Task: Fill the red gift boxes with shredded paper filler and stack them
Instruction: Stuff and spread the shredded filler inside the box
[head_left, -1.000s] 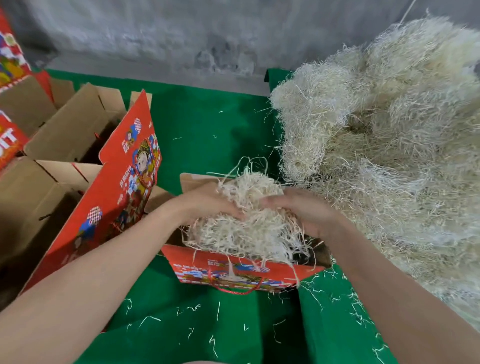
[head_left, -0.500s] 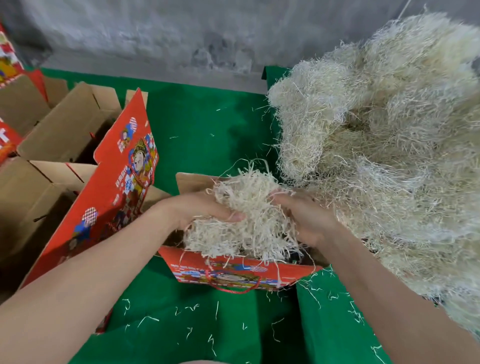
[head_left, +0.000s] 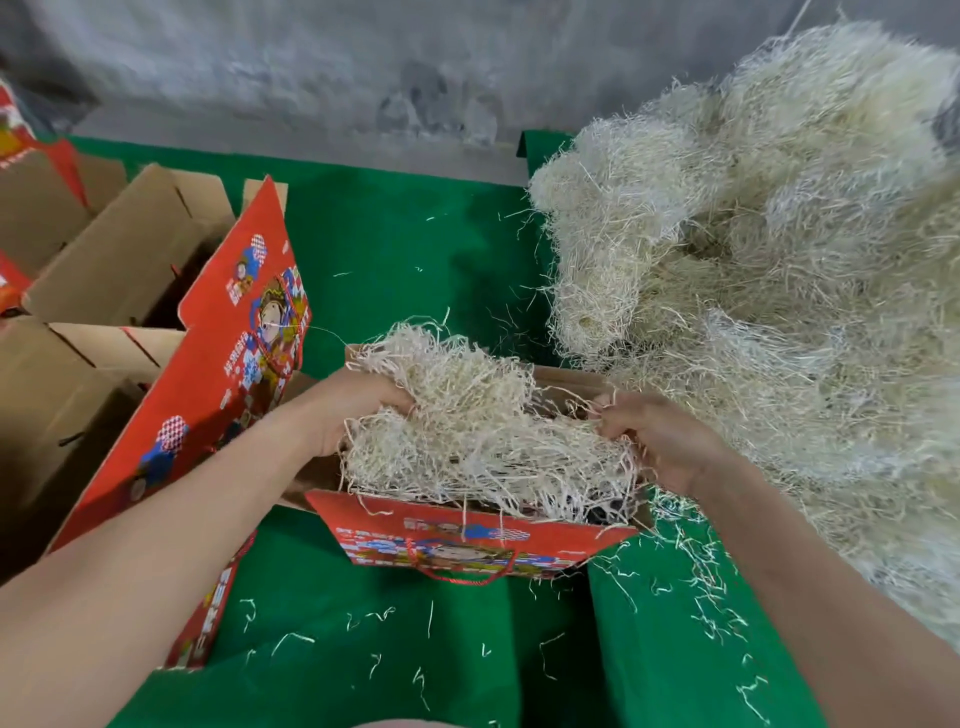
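An open red gift box (head_left: 467, 540) with a printed front and a red cord handle sits on the green cloth in front of me. A wad of pale shredded paper (head_left: 478, 436) fills its top and spills over the rim. My left hand (head_left: 353, 410) grips the wad's left side. On the right side of the wad, my right hand (head_left: 660, 441) pinches strands with its fingers. A big heap of the same shredded paper (head_left: 769, 291) lies at the right.
Several open gift boxes (head_left: 119, 270) with brown insides and red outsides stand at the left, one red flap (head_left: 228, 374) leaning up beside my left arm. Loose paper strands litter the green cloth (head_left: 395, 260). A grey wall (head_left: 363, 78) runs behind.
Both hands have moved apart, spreading the wad wider across the box's opening. The wad now sits lower and flatter in the box.
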